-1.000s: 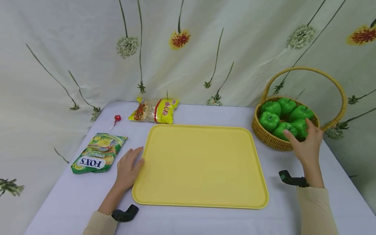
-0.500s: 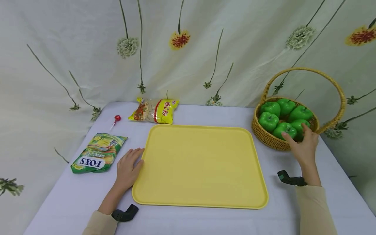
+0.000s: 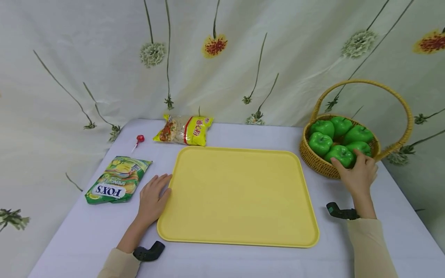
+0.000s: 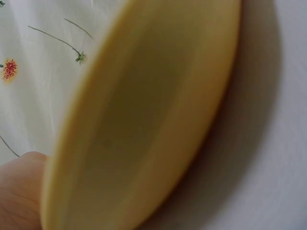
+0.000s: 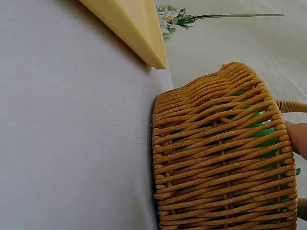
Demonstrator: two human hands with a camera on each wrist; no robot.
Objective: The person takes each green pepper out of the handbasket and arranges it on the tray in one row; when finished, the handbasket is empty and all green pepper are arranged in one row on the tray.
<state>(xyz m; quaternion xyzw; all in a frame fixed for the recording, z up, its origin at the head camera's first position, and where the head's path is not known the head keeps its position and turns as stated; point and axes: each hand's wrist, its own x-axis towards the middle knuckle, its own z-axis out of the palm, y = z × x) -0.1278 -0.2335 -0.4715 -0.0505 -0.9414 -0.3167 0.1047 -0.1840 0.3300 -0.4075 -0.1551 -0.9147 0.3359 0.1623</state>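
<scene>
In the head view a wicker basket [image 3: 321,166] stands at the right with several green bell peppers inside. My right hand [image 3: 359,175] reaches over its front rim. Thumb and index finger sit on either side of the front green bell pepper [image 3: 338,153]; the other fingers are partly hidden. In the right wrist view the basket's woven side [image 5: 220,163] fills the right half, fingers [image 5: 298,138] at its rim. My left hand [image 3: 152,199] lies with relaxed fingers along the left edge of the yellow tray [image 3: 240,197]. The left wrist view shows that tray's edge [image 4: 192,129] close up.
A green FOX'S candy bag [image 3: 118,179] lies left of the left hand. Behind it is a red lollipop [image 3: 140,139]. A yellow pasta packet [image 3: 184,130] lies behind the tray. The basket's tall handle [image 3: 361,81] arches above the peppers. A floral cloth hangs at the back.
My right hand has moved a little left and toward me, its index finger and thumb drawing closer together around the front pepper. The left hand keeps its place by the tray.
</scene>
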